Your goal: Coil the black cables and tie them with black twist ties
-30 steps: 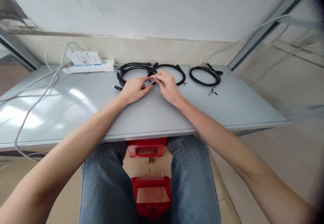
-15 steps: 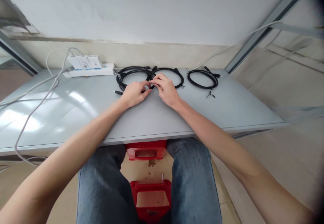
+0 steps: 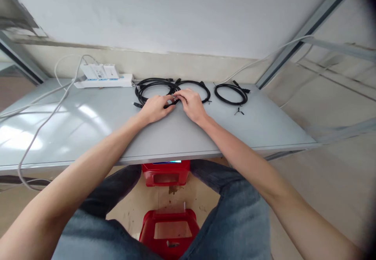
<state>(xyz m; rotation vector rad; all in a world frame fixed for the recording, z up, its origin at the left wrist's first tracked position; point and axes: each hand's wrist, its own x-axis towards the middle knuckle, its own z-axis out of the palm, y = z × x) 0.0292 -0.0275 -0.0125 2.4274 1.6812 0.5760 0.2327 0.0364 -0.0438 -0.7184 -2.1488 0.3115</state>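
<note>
Both my hands meet at the back middle of the grey table (image 3: 182,134). My left hand (image 3: 155,109) has its fingers closed on a black cable coil (image 3: 148,86) at the near side of the loop. My right hand (image 3: 191,104) pinches the same cable just to the right, fingertips touching those of the left. A second black coil (image 3: 202,89) lies right behind my right hand. A third coil (image 3: 230,94) lies apart, further right, with a small black twist tie (image 3: 239,112) in front of it.
A white power strip (image 3: 102,82) with white adapters plugged in stands at the back left, and white cords (image 3: 44,107) trail over the table's left side. Red plastic stools (image 3: 169,228) stand under the table between my knees. A metal frame rises at the right.
My hands stay pinched on the cable and have shifted slightly left and nearer. The view has turned a little, and my knees have spread apart below the table.
</note>
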